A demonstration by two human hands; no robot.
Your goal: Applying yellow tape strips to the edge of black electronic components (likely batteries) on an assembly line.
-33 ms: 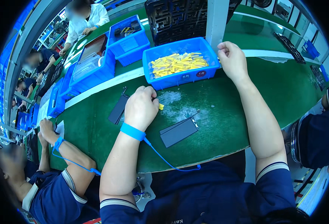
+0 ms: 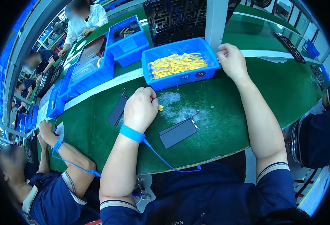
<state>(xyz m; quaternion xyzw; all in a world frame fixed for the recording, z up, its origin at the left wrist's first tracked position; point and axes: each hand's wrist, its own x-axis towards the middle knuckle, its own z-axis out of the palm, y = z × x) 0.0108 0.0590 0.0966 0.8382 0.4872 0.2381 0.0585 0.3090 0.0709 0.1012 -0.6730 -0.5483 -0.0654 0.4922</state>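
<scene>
My left hand [image 2: 140,107] is closed above the green tabletop, a blue band round its wrist. A small yellow strip [image 2: 160,108] sticks out from between its thumb and fingers. Partly behind this hand lies a flat dark grey rectangular piece [image 2: 116,114] with a thin connector tail, like a battery pack. A similar dark grey piece [image 2: 179,135] lies nearer to me, to the right of the hand. My right hand [image 2: 232,62] is raised beside the right end of a blue bin [image 2: 165,83], fingers curled together; anything in them is hidden. Many yellow strips [image 2: 178,64] fill the bin.
A grey post [image 2: 215,22] and a black patterned tray [image 2: 176,22] stand behind the bin. More blue bins [image 2: 92,75] line the left side. A co-worker's forearm [image 2: 75,153] rests at the table's left edge. A blue cord [image 2: 161,159] trails from my wristband.
</scene>
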